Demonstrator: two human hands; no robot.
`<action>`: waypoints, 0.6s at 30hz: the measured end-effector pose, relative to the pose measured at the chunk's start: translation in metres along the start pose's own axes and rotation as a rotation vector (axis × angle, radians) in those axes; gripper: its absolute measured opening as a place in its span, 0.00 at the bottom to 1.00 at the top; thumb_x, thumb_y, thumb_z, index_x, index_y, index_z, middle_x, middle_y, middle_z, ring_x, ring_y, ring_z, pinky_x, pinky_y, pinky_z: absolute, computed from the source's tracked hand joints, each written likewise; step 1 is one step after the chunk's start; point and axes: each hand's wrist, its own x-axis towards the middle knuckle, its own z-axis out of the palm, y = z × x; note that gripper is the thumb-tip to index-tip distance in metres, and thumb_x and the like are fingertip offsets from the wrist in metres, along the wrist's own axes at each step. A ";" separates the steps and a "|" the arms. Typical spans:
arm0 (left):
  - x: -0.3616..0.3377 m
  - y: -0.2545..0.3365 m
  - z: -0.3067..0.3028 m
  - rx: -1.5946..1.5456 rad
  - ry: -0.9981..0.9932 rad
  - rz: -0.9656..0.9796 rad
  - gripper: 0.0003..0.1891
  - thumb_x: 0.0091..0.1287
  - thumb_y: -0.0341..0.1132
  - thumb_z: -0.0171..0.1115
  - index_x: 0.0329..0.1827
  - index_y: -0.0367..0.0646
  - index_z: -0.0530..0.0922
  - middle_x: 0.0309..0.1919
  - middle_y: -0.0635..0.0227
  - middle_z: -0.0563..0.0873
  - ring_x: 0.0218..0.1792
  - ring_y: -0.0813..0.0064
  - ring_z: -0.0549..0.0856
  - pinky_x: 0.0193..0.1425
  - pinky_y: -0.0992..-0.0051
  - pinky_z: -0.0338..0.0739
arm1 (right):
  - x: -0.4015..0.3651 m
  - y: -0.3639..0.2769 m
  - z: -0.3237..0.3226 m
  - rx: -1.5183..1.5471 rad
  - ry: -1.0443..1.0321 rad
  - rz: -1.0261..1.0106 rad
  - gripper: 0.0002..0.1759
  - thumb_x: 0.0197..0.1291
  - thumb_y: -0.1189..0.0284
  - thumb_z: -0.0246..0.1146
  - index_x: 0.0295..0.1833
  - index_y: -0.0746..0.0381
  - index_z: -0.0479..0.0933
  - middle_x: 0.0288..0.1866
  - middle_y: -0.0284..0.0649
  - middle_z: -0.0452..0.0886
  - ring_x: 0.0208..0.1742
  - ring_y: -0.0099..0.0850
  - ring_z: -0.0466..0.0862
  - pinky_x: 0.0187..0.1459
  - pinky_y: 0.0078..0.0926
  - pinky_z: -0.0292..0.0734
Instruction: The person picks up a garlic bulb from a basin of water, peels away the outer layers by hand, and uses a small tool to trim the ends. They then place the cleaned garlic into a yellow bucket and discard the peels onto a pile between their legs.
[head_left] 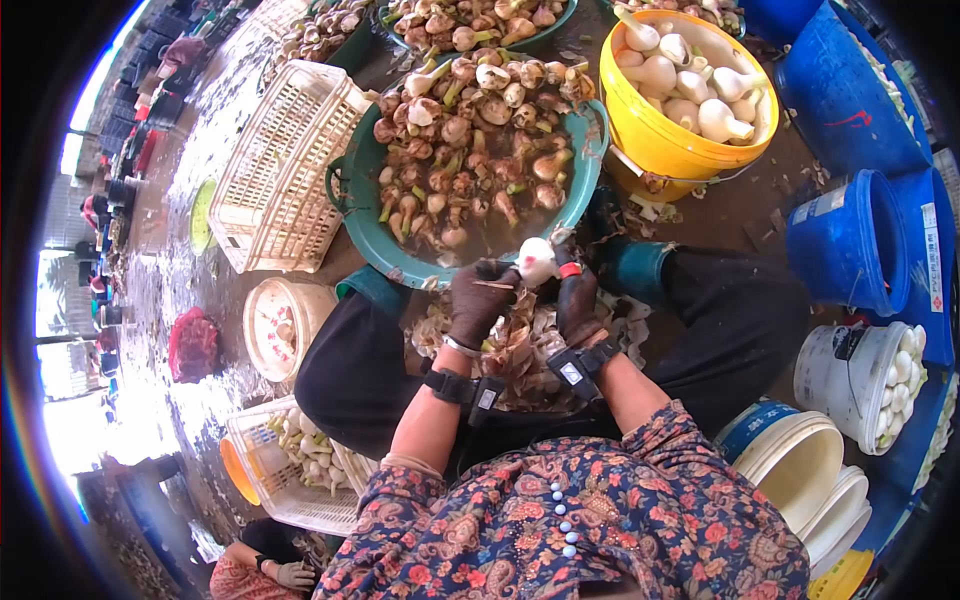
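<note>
**Our floral shirt (600, 520), then a white bulb (536, 262)**

Above peelings (520, 350) in our lap, our left hand (478, 300) and right hand (577, 300) both close on the white bulb, holding it at the near rim of the teal basin (597, 140) of unpeeled bulbs. Farther off stands a yellow bucket (660, 140) of peeled ones.

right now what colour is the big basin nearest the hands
Teal green basin, best seen in the head view.

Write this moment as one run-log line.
left hand: grips white bulb | right hand: grips white bulb | ahead: teal basin, unpeeled bulbs | yellow bucket: peeled bulbs
</note>
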 end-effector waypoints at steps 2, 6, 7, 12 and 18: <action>0.022 -0.034 -0.017 0.282 0.288 0.262 0.14 0.52 0.41 0.68 0.29 0.36 0.82 0.19 0.60 0.83 0.22 0.75 0.82 0.29 0.72 0.74 | -0.004 -0.023 0.004 0.375 -0.098 0.306 0.19 0.62 0.57 0.58 0.48 0.63 0.75 0.39 0.37 0.81 0.36 0.27 0.79 0.38 0.24 0.75; 0.015 -0.032 -0.056 0.753 0.077 0.088 0.17 0.49 0.45 0.69 0.28 0.37 0.83 0.25 0.51 0.83 0.27 0.58 0.84 0.34 0.63 0.76 | 0.003 -0.021 -0.013 0.874 -0.460 0.708 0.24 0.60 0.52 0.54 0.52 0.59 0.75 0.41 0.35 0.82 0.38 0.30 0.82 0.36 0.23 0.78; 0.011 -0.028 -0.058 0.834 0.081 0.042 0.18 0.49 0.46 0.69 0.31 0.37 0.83 0.28 0.51 0.84 0.30 0.56 0.84 0.37 0.62 0.77 | 0.004 -0.013 -0.019 0.929 -0.595 0.767 0.26 0.59 0.50 0.53 0.53 0.58 0.74 0.42 0.35 0.82 0.39 0.31 0.82 0.35 0.23 0.78; 0.018 -0.024 -0.049 0.696 0.138 0.384 0.24 0.49 0.47 0.70 0.41 0.35 0.81 0.34 0.52 0.85 0.38 0.55 0.84 0.44 0.66 0.77 | 0.007 -0.023 0.002 0.432 -0.251 0.608 0.25 0.59 0.52 0.57 0.52 0.60 0.76 0.40 0.35 0.83 0.35 0.28 0.82 0.33 0.24 0.76; 0.121 -0.032 -0.011 0.340 -0.021 0.064 0.22 0.55 0.50 0.68 0.31 0.35 0.82 0.24 0.61 0.83 0.27 0.69 0.80 0.32 0.71 0.72 | 0.014 -0.125 -0.003 0.653 -0.418 0.155 0.29 0.66 0.47 0.46 0.56 0.61 0.72 0.51 0.43 0.78 0.48 0.35 0.80 0.43 0.34 0.78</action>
